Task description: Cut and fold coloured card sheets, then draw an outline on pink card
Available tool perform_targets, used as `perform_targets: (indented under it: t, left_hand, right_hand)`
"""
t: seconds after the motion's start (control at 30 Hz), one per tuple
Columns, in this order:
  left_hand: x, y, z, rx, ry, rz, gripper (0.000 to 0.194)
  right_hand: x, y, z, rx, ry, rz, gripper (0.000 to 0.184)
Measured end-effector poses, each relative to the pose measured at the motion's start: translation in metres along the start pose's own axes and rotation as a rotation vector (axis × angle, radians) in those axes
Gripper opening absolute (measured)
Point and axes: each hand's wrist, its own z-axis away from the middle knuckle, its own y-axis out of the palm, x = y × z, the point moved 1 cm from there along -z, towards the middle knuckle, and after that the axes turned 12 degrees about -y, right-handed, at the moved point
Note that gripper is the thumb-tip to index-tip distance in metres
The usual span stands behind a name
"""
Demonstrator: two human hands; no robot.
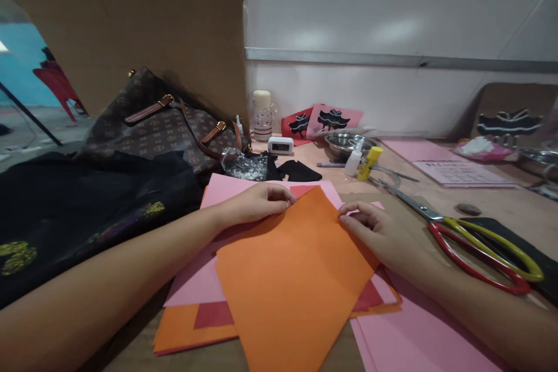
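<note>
An orange paper sheet (292,273) lies tilted on top of a stack of pink, red and orange sheets (196,285). My left hand (257,203) pinches the orange sheet's upper left edge near its top corner, fingers curled. On the sheet's upper right edge, my right hand (375,232) grips the paper with thumb and bent fingers. Both forearms reach in from the bottom of the view.
Large scissors with red and yellow handles (475,244) lie right of my right hand. A glue stick (369,163), small bottle (354,160), metal bowl (344,142), small clock (280,145) and paper cut-outs (333,119) stand further back. A patterned handbag (161,122) and black cloth (87,209) fill the left.
</note>
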Motion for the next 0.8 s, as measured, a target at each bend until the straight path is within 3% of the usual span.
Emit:
perform_targets:
  t: [0.13,0.27,0.47,0.63,0.8]
  left_hand:
    - [0.0,0.001,0.001,0.016,-0.003,-0.036,0.026]
    - [0.004,0.001,0.002,-0.035,-0.101,-0.045,0.047]
    - [-0.001,0.002,0.004,-0.001,-0.1,-0.126,0.032]
    - [0.001,0.003,0.003,0.006,-0.08,-0.077,0.031]
    - [0.002,0.001,0.0,-0.042,-0.041,-0.094,0.03]
  right_hand:
    - [0.005,-0.001,0.001,-0.012,0.05,-0.06,0.026]
    - [0.005,-0.001,0.002,-0.028,0.066,-0.058,0.027]
    - [0.007,0.0,0.005,-0.048,0.097,-0.086,0.027]
    - [0.007,-0.003,0.004,-0.062,0.097,-0.172,0.035]
    - [-0.003,0.004,0.006,-0.021,0.208,-0.52,0.032]
